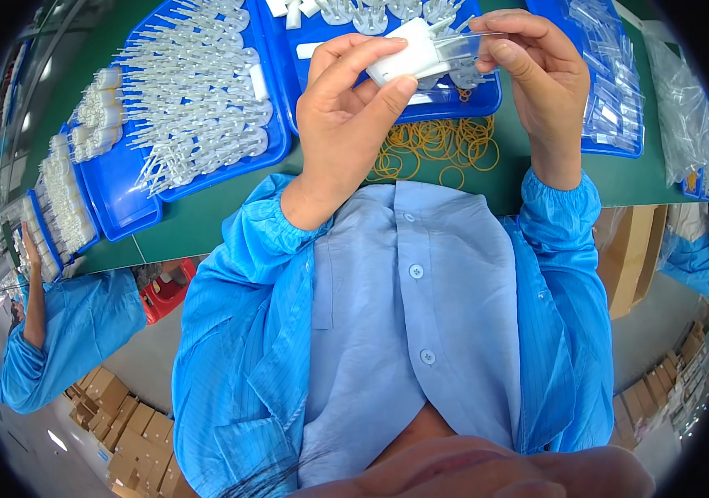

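My left hand grips a white, box-shaped piece like a power adapter between thumb and fingers, above the middle blue tray. At its right end is a clear plastic piece, partly over or against it; exactly how they fit I cannot tell. The right hand pinches the far end of this clear plastic between thumb and forefinger. Below the hands, more white parts with pale prongs fill the tray's far side. Loose yellow rubber bands lie on the green table between tray and body.
At left, a blue tray holds many white pronged parts. Another blue tray on the right carries clear plastic pieces. Farther left stand trays of white parts beside a co-worker's blue sleeve. Clear bags lie at the right edge.
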### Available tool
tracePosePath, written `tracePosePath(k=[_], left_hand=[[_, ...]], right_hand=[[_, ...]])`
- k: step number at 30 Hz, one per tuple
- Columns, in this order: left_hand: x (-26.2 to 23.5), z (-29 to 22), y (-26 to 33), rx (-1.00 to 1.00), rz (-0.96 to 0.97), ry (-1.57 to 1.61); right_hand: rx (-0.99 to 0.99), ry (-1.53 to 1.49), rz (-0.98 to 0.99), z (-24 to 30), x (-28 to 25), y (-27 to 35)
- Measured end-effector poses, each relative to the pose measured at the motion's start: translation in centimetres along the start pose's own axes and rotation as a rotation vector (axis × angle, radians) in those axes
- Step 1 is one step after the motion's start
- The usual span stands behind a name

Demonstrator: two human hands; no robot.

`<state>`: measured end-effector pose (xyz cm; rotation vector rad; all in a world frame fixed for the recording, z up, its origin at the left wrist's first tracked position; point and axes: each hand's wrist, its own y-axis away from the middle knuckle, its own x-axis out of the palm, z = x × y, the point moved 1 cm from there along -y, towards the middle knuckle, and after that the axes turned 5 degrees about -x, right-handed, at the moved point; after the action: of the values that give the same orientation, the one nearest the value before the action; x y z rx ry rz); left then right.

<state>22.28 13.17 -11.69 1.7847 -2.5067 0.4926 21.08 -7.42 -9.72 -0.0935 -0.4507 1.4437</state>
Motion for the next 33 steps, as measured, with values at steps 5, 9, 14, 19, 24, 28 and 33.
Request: tracePosePath(k=[5, 9, 14, 19, 24, 28, 33], left_hand=[[-0.6, 0.3, 0.0, -0.048, -0.079, -0.073], [-0.6, 0.3, 0.0, -0.067, -0.124, -0.069], [-0.5, 0.2, 0.0, -0.069, -0.128, -0.043], [-0.7, 0.8, -0.1, -0.064, -0.164, -0.037], [-0.7, 0.8, -0.1, -0.370, -0.241, 0.336], [-1.0, 0.6, -0.4, -0.381, -0.247, 0.372], [-0.8, 0.7, -0.4, -0.384, -0.246, 0.313]], right_hand=[[-0.037, 0.078, 0.073, 0.2, 0.8, 0.4], [-0.102, 0.175, 0.157, -0.6, 0.5, 0.8], [-0.161, 0.135, 0.095, -0.2, 1.9, 0.5], [-0.021, 0.017, 0.079, 0.5, 1.3, 0.2], [-0.071, -0.062, -0.012, 0.0, -0.8, -0.4], [-0.116, 0.116, -0.136, 0.3, -2.4, -1.0], [-0.349, 0.939, -0.142, 2.6, -1.9, -1.4]])
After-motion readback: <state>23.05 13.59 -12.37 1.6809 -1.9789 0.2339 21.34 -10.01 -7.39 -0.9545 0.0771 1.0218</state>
